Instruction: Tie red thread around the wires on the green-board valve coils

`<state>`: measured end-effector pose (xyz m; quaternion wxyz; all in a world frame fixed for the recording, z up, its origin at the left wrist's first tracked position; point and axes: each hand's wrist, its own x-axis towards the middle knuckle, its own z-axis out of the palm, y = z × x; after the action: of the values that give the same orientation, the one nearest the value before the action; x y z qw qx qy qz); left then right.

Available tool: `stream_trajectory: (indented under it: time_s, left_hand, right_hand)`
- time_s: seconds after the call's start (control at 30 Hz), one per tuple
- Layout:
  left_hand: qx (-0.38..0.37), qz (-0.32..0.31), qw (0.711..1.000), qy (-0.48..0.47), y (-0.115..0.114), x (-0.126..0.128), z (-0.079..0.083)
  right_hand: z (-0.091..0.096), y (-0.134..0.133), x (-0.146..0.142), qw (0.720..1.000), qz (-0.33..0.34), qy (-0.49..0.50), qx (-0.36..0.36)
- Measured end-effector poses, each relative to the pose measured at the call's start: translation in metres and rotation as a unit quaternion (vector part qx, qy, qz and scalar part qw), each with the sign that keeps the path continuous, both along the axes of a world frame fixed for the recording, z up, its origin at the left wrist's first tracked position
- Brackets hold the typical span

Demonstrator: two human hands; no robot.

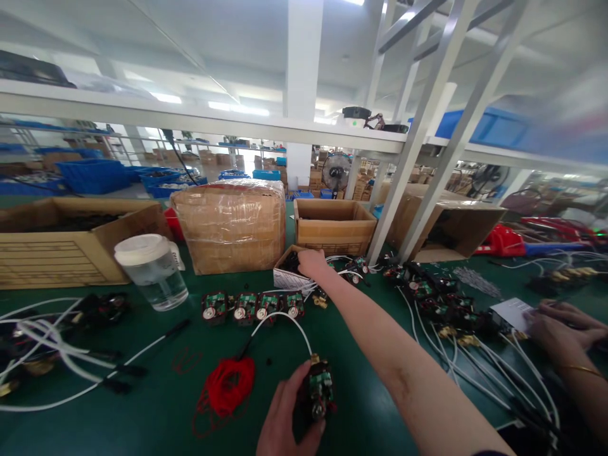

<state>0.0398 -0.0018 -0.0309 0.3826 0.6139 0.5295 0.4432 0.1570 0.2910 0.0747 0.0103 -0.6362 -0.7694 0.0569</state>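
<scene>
Near the front edge of the table, my left hand (284, 413) is closed around a small black device with a green circuit board (321, 384). A white cable (297, 323) loops from the brass fitting at its top toward a bundle of red thread (230, 385). My right arm stretches forward, and my right hand (311, 262) reaches into a small open box (289, 277) of black parts; its fingertips are hidden there. Just in front of that box stands a row of similar circuit-board units (246, 308).
A lidded water jug (152, 272) and cabled units (52, 342) are at left. Behind stand a wrapped carton (230, 225) and an open carton (335, 231). Metal posts (413, 158) rise at right, near more units (441, 301) and another person's hands (560, 326).
</scene>
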Motion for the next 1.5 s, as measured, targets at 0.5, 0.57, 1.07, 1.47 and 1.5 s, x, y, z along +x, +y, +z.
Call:
stream_trajectory:
  time_s: [0.5,0.57,1.07,1.47,1.5]
  left_hand:
    - [-0.002,0.004,1.0,0.007,0.002,0.0,-0.004]
    - [-0.007,0.008,1.0,0.011,0.003,0.0,-0.006]
    - [0.02,0.041,0.999,0.01,-0.002,0.007,0.006]
    - [0.01,0.037,0.999,-0.01,-0.003,0.007,0.009]
    - [0.009,0.039,0.999,-0.01,-0.004,0.007,0.01]
  right_hand:
    - [-0.001,-0.111,0.05,0.835,0.029,0.544,0.083]
    - [-0.011,-0.154,0.059,0.8,0.043,0.593,0.077]
    - [-0.054,-0.269,0.089,0.698,0.019,0.715,0.04]
    - [-0.061,-0.281,0.088,0.731,-0.012,0.681,0.044]
    - [-0.063,-0.282,0.087,0.73,-0.027,0.682,0.029]
